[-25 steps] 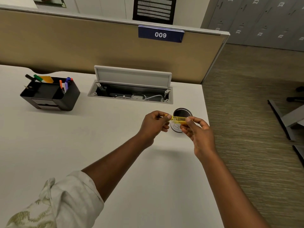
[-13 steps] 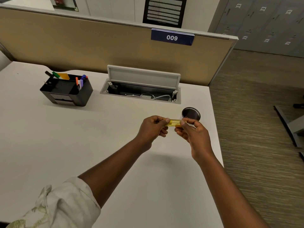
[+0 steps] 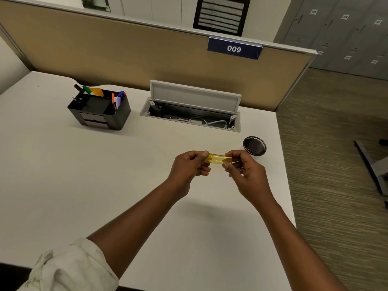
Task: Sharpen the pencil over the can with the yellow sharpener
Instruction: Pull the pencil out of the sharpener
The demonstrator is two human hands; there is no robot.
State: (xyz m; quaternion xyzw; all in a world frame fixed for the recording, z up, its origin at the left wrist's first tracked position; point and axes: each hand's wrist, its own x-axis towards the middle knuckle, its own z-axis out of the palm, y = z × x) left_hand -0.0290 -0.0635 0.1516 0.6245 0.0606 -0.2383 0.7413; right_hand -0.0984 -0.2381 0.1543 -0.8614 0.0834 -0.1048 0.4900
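A long, see-through yellow sharpener (image 3: 218,159) lies level between my two hands above the white desk (image 3: 84,185). My left hand (image 3: 189,166) pinches its left end and my right hand (image 3: 245,171) pinches its right end. No pencil shows clearly; my fingers cover both ends. The can (image 3: 254,145), a small black mesh cup, stands upright on the desk just right of and behind my right hand, near the desk's right edge. The sharpener is to the left of the can, not over it.
A black desk organiser (image 3: 98,112) with pens and markers stands at the back left. An open cable hatch (image 3: 193,110) with its lid raised is set into the desk in front of the tan partition. The desk's right edge drops to carpet floor.
The sharpener and both hands have drifted left and toward me, from over the can to beside it. The view has also shifted.
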